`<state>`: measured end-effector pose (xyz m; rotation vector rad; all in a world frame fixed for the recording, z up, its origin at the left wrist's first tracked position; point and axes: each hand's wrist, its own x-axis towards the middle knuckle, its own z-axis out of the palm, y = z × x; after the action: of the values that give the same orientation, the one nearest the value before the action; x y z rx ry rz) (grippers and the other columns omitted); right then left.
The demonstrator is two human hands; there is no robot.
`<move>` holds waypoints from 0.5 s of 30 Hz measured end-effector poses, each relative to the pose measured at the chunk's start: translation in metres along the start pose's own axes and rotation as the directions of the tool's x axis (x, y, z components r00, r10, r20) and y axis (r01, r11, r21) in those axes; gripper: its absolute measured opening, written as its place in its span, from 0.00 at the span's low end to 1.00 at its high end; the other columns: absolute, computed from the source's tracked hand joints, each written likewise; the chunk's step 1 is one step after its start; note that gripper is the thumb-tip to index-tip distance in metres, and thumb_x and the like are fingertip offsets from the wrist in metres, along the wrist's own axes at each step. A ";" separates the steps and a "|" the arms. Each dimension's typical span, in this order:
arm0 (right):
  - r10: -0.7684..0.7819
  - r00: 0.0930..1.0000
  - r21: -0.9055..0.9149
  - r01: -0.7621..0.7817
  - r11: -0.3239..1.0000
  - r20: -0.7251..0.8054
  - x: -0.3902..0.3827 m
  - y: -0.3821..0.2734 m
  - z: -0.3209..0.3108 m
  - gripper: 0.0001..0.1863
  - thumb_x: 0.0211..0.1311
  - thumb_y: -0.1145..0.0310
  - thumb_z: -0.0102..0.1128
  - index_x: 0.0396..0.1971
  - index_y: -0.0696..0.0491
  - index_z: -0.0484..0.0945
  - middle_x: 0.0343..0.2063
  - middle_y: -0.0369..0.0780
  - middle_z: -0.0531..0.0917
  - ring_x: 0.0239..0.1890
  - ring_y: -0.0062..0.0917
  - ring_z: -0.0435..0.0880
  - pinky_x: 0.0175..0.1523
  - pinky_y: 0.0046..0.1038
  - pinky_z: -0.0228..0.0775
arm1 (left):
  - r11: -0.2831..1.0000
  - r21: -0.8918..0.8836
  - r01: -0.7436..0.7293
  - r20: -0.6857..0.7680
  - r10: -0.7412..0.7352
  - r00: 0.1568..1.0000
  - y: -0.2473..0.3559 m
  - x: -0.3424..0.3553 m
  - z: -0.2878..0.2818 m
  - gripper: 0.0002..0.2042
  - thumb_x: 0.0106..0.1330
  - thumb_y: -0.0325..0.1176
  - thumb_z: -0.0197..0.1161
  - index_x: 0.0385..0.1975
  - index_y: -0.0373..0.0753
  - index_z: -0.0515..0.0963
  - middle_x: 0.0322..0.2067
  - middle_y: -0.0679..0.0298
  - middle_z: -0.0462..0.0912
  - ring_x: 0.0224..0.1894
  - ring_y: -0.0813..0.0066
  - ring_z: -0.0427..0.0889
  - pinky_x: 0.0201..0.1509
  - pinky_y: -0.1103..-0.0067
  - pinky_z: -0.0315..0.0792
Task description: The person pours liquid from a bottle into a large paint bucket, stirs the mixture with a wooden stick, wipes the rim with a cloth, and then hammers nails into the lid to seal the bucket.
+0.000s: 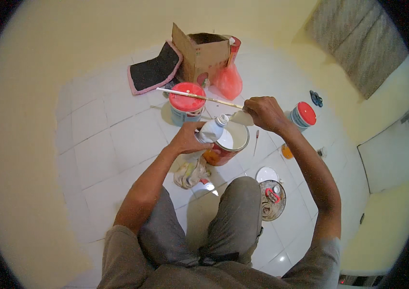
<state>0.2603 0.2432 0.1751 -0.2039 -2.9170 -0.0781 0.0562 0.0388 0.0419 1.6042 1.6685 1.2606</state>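
My left hand (187, 139) is closed around a white plastic bottle (210, 132), its uncapped neck tilted up and to the right. My right hand (265, 114) grips a pale cup-like piece (242, 118) close to the bottle's mouth; its exact kind is unclear. A long thin pale stick (199, 97) runs from above the red-lidded bucket to my right fingers; I cannot tell whether they hold it. Below both hands stands an open paint can (221, 158) with white paint (225, 139) inside.
Behind are a red-lidded bucket (185, 115), a cardboard box (211, 58), a red plastic bag (228, 82) and a black mat (154, 72). Another red-lidded bucket (303, 115) stands right. A crumpled cloth (191, 173), screwdriver (256, 143) and round metal lid (274, 209) lie nearer.
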 end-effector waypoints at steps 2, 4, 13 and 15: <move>0.032 0.999 0.012 -0.032 0.999 0.004 -0.001 0.005 0.019 0.07 0.51 0.73 0.62 0.32 0.52 0.81 0.30 0.45 0.87 0.35 0.44 0.87 0.38 0.46 0.78 | 1.000 0.011 0.017 0.002 -0.017 1.000 0.000 -0.002 -0.004 0.31 0.45 0.40 0.83 0.51 0.34 0.84 0.45 0.55 0.89 0.48 0.65 0.88 0.56 0.68 0.80; 0.082 0.997 0.099 -0.082 0.992 0.009 -0.002 0.013 0.045 0.07 0.51 0.73 0.63 0.32 0.52 0.82 0.29 0.47 0.86 0.35 0.45 0.87 0.39 0.47 0.78 | 0.997 0.042 0.067 -0.007 -0.067 0.998 0.001 -0.002 -0.009 0.31 0.45 0.40 0.84 0.50 0.34 0.84 0.45 0.55 0.89 0.48 0.67 0.88 0.56 0.69 0.80; 0.171 0.944 0.004 -0.179 0.984 0.282 -0.002 0.019 0.147 0.08 0.48 0.74 0.66 0.31 0.53 0.83 0.29 0.47 0.86 0.36 0.45 0.88 0.41 0.46 0.80 | 0.989 0.078 0.128 -0.008 -0.128 0.992 0.006 -0.014 -0.025 0.35 0.45 0.41 0.83 0.56 0.34 0.81 0.47 0.54 0.88 0.49 0.66 0.88 0.59 0.68 0.80; 0.135 0.949 0.008 -0.144 0.990 0.285 -0.005 0.019 0.168 0.07 0.48 0.73 0.66 0.30 0.53 0.83 0.28 0.48 0.86 0.36 0.44 0.88 0.42 0.45 0.80 | 0.990 0.077 0.122 -0.013 -0.121 0.993 0.004 -0.017 -0.028 0.35 0.45 0.41 0.83 0.56 0.34 0.81 0.47 0.54 0.88 0.49 0.66 0.88 0.60 0.68 0.79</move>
<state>0.2326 0.2731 0.0112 -0.4515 -3.1749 0.0173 0.0377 0.0143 0.0533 1.5175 1.8117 1.1563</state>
